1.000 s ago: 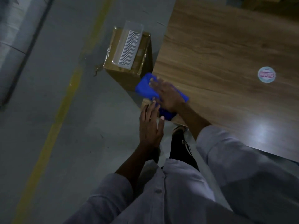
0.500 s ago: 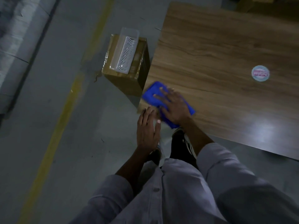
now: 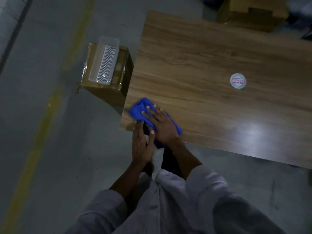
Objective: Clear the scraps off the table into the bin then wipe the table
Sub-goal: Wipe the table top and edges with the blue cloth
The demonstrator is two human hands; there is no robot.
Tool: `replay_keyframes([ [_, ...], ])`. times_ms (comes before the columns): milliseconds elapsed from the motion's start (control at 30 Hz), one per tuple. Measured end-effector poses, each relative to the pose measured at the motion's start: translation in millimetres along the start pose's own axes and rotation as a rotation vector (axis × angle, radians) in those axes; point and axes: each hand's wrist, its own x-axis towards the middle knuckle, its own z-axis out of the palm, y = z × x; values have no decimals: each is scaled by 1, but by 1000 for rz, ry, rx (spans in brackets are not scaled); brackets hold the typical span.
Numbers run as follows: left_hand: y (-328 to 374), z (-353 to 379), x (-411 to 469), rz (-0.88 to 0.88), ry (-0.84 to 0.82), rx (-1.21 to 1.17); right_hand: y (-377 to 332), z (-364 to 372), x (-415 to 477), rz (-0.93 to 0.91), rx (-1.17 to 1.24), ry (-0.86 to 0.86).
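Wiping the near left corner of the wood-grain table (image 3: 202, 56), a person's right hand (image 3: 162, 125) presses flat, fingers spread, on a crumpled blue cloth (image 3: 139, 109) that a second ago overhung the table's left edge. The left hand (image 3: 141, 147), fingers straight, has risen to the near rim and touches the cloth. No scraps show, so wiping appears under way. A round white sticker (image 3: 238, 80) carries pink lettering too blurred to read.

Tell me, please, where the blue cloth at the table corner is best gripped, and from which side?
Probably the bunched fold at the far-left end of the blue cloth, pinched from above and the left: it stands raised and uncovered, while the right hand lies flat over the rest.
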Motion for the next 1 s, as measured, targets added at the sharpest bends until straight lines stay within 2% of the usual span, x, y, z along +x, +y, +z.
replay_keyframes([
  [67,-7,1,0,78,-51,80,41,-19,-8,67,-28,81],
  [200,-6,-2,9,110,-100,86,124,-64,-14,514,-88,305],
  [267,-4,-4,13,120,-100,81,131,-69,3,766,-41,379],
  [333,-3,-3,15,123,-85,69,112,-63,30,874,-27,425],
  [400,0,0,14,114,-78,50,83,-51,50,727,-52,378],
  [467,3,3,16,74,-64,13,46,-29,60,435,-61,252],
  [567,14,1,27,-81,-17,-131,9,-3,67,92,47,66],
  [667,20,-7,37,-110,13,-187,30,-7,82,-203,29,-76],
  [733,21,-12,45,-105,3,-176,61,-23,103,-313,2,-135],
  [800,20,-18,52,-107,2,-147,85,-36,130,-222,2,-97],
  [900,24,-22,55,-147,-9,-234,107,-54,174,145,-21,96],
  [967,29,-20,56,-165,-9,-309,97,-59,190,404,29,184],
  [1000,29,-18,58,-158,8,-308,81,-56,192,468,59,219],
])
